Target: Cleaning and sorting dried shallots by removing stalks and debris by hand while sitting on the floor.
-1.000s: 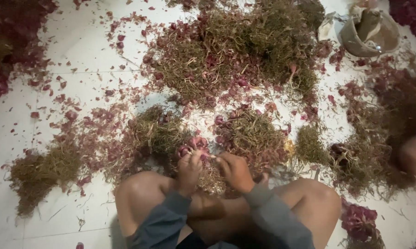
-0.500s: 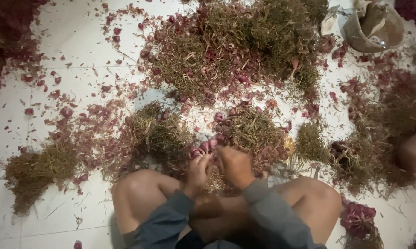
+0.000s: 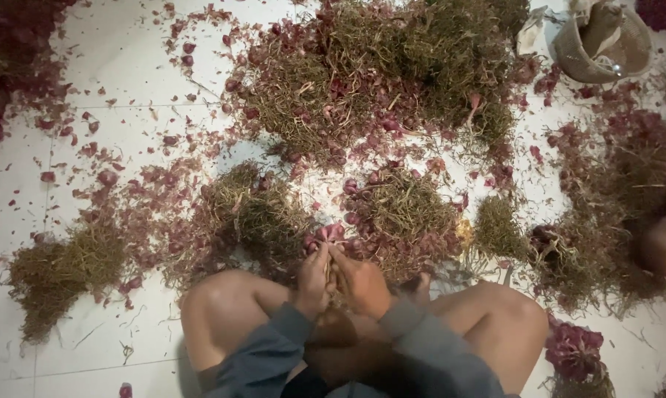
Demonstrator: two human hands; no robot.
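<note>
I sit cross-legged on a white tiled floor [image 3: 119, 66]. My left hand [image 3: 312, 282] and my right hand [image 3: 361, 281] are close together in front of my knees, both closed on a small bunch of red shallots [image 3: 327, 234] with dry stalks. The bulbs stick out above my fingertips. Just beyond them lie two low clumps of dry brownish stalks [image 3: 263, 214] and stalks mixed with shallots [image 3: 407, 210].
A large heap of stalks and red shallots [image 3: 377, 74] fills the far middle. A brown bucket [image 3: 602, 44] stands at the far right. A stalk pile [image 3: 60, 269] lies left, more piles [image 3: 606, 236] right beside another person's knee [image 3: 665, 247]. Red peels are scattered about.
My hands have drawn slightly closer together around the bunch; the view has shifted a little. The piles have not moved.
</note>
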